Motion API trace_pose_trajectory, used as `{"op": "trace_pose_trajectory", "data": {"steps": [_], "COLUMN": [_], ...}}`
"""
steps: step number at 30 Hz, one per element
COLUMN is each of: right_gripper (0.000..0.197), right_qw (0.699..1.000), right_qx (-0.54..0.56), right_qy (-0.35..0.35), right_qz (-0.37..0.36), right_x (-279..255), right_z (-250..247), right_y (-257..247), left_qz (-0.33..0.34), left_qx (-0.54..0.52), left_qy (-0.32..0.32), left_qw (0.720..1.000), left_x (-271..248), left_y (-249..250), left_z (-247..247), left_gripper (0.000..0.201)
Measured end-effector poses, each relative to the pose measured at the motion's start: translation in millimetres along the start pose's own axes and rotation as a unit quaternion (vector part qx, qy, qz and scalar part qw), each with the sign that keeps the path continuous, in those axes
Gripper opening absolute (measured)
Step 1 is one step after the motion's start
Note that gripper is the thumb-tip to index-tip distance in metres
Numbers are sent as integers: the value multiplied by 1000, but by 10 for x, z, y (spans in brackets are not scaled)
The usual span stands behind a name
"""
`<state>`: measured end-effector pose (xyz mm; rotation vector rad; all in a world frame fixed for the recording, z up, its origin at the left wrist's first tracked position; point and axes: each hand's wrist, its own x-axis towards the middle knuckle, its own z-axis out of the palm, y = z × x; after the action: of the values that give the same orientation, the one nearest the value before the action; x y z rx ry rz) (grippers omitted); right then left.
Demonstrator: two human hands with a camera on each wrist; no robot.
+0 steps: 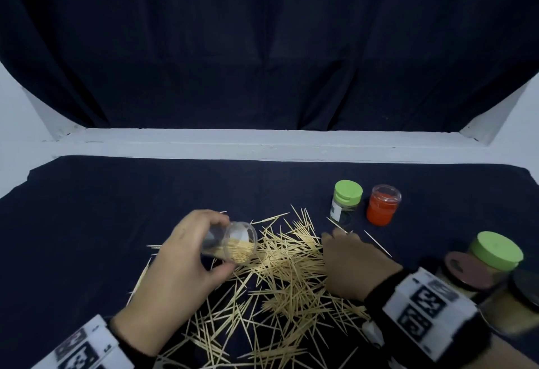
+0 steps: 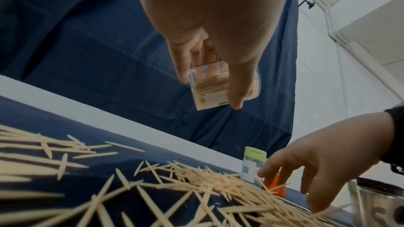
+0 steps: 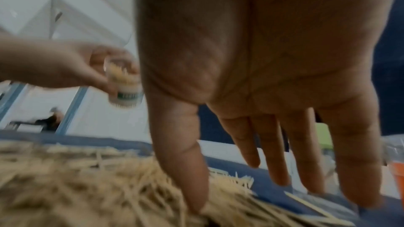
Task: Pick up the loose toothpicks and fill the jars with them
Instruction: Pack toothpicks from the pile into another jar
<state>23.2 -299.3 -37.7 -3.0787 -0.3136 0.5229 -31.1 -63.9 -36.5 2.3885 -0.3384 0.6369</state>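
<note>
On the dark cloth (image 1: 116,193) lies a wide heap of toothpicks (image 1: 280,275), spread from the middle toward the near edge. Above its left part the left hand (image 1: 178,263) holds a clear jar (image 1: 233,241) tipped on its side, fingers and thumb curled round it, its open mouth facing right; it is partly filled with toothpicks (the left wrist view shows them lying packed along its lower wall). The right hand (image 1: 353,266) is over the heap's right edge, fingers straight and spread, the thumb tip down among the toothpicks in the right wrist view, gripping nothing that I can see. Beyond it stand a green-lidded jar (image 1: 345,201) and, just to its right, a red jar (image 1: 382,205). At the near right is a cluster of more jars (image 1: 493,263), one with a green lid, blurred.
</note>
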Motion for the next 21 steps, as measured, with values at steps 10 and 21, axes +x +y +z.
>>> {"op": "trace_pose_trajectory", "data": {"steps": [10,21], "right_gripper": [32,33], "right_qw": [1000,997], "right_qx": [2,-72], "right_qy": [8,32], "right_qz": [-11,-4], "right_x": [117,179], "right_z": [96,124], "right_y": [-34,-149], "left_qz": [14,0], "left_qx": [-23,-39], "left_qy": [-46,-47], "left_qw": [999,998], "left_x": [37,85], "left_y": [2,-15], "left_z": [157,205], "left_gripper": [64,55]}}
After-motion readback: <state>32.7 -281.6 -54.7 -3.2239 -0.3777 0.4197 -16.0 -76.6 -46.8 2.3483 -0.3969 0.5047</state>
